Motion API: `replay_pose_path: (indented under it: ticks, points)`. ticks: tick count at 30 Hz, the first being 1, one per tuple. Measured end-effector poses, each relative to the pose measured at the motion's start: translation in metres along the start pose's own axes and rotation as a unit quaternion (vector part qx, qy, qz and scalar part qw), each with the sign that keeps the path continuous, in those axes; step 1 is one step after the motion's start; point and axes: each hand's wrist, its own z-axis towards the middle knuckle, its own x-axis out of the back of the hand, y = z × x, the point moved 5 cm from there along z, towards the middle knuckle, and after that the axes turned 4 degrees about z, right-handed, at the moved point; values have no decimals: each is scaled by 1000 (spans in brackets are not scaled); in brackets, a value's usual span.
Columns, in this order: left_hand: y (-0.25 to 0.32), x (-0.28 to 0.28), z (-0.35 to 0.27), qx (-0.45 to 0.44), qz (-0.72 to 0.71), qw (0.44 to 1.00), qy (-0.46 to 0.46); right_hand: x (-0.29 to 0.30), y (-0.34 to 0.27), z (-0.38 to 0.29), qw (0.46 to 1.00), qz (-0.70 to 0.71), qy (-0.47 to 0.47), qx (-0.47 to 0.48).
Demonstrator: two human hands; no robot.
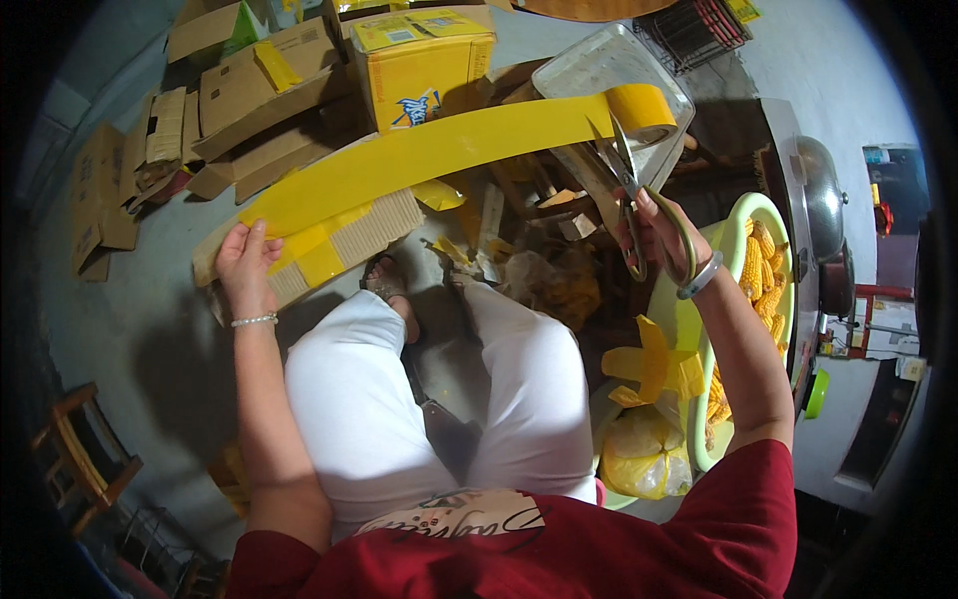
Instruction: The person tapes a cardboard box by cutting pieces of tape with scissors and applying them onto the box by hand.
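My left hand (249, 266) pinches the left end of a long strip of wide yellow tape (426, 153) between thumb and fingers. The strip stretches right to its roll (642, 112), which hangs or rests in front of a grey tray. Beneath the strip lies a flattened corrugated cardboard piece (378, 228) with yellow tape on it. In my right hand (666, 232) is a pair of scissors (627, 176), held by the handles. Their blades are parted, and the tips are at the tape's lower edge beside the roll. What supports the roll cannot be seen.
Cardboard boxes (269, 75) and a yellow printed carton (426, 71) stand beyond the tape. A pale green tub (711, 419) of corn cobs (765, 273) is at my right, with yellow tape scraps (651, 363) and a filled plastic bag (647, 457) beside it. A wooden chair (93, 457) is far left.
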Motion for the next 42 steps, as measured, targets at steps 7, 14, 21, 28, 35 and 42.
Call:
replay_pose_path:
  ticks: [7, 14, 21, 28, 35, 42]
  points:
    - [-1, 1, 2, 0, 7, 1000, 1, 4, -5, 5, 999, -37, -25, 14]
    - [-1, -1, 1, 2, 8, 1000, 7, -2, -1, 7, 1000, -4, -14, 17]
    - [1, -1, 0, -8, 4, 1000, -5, -3, -4, 7, 1000, -1, 0, 26]
    - [-2, 2, 3, -10, -2, 1000, -6, -4, -5, 5, 999, -19, 20, 40]
    - [-1, 2, 2, -4, 2, 1000, 4, -5, -3, 6, 997, -39, 21, 57]
    - [-4, 2, 4, -5, 0, 1000, -4, -9, -2, 13, 998, -30, 26, 45]
